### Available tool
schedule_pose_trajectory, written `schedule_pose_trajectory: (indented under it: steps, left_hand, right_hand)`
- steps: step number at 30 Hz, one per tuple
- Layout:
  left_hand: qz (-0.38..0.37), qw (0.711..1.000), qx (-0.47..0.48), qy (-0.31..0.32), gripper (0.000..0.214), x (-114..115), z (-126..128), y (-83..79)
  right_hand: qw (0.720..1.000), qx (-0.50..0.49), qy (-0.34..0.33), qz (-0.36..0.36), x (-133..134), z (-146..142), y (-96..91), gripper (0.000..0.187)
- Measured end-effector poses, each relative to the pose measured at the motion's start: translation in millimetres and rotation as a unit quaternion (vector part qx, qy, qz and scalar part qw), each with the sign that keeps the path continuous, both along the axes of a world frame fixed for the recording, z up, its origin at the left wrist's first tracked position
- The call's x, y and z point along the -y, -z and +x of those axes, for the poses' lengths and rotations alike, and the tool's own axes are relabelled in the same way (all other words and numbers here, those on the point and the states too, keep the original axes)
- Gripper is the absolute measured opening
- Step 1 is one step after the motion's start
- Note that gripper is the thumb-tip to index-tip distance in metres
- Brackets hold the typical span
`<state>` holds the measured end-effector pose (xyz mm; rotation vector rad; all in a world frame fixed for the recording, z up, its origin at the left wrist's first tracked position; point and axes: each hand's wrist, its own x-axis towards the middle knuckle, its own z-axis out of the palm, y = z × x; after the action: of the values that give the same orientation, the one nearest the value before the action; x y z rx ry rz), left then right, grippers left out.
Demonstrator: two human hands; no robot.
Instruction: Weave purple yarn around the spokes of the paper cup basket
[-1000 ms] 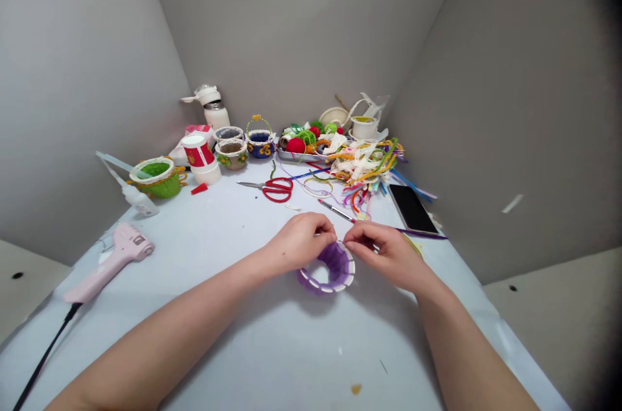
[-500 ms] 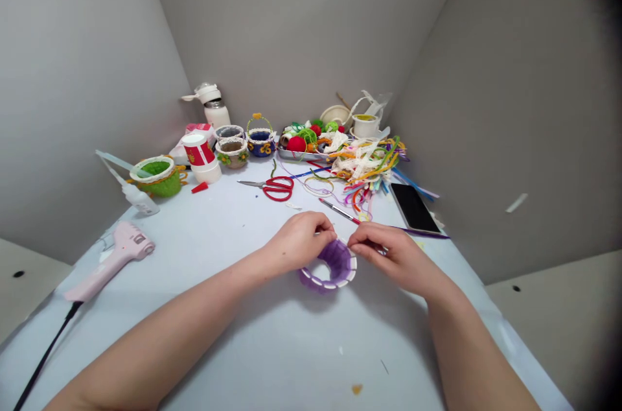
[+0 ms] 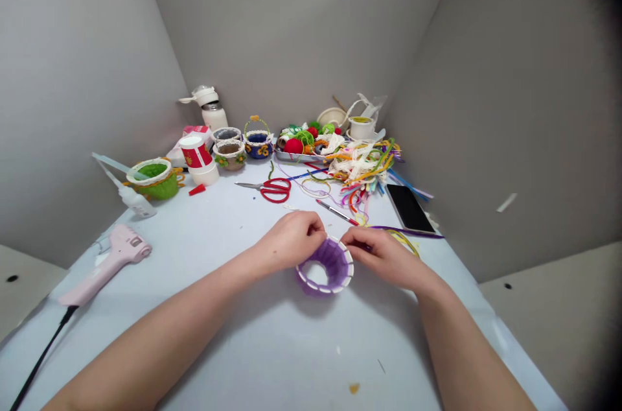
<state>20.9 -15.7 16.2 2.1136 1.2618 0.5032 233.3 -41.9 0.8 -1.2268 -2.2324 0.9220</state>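
Observation:
A small purple woven basket (image 3: 335, 260), with white spokes standing around its rim, sits on the table in front of me. My left hand (image 3: 297, 237) closes on the far left part of its rim, the thumb bent over the edge. At the far right of the rim, my right hand (image 3: 381, 254) has its fingers drawn together at the edge. Any yarn strand between those fingertips is too small to make out. Just beyond the hands lie a red-and-silver pen (image 3: 336, 212) and red-handled scissors (image 3: 275, 190).
To the left lie a pink glue gun (image 3: 104, 266) with a black cord, a glue bottle (image 3: 138, 202) and a green basket (image 3: 154, 181). Decorated baskets (image 3: 230, 155), a tray of yarn balls (image 3: 301, 157) and a ribbon heap (image 3: 362, 161) line the back. A phone (image 3: 411, 209) lies right.
The basket has turned or tilted slightly under my hands. My right hand's fingertips have come closer to the rim, and a yellowish strand now shows beyond that hand. The whole view has shifted a little.

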Motion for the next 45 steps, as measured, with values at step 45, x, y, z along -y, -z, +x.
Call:
schedule_pose_trajectory:
  steps: [45]
  left_hand:
    - [-0.038,0.999,0.004,0.032,0.016,-3,-5,1.5]
  right_hand:
    - [0.999,0.006,0.017,-0.029,2,1,2.5,0.014]
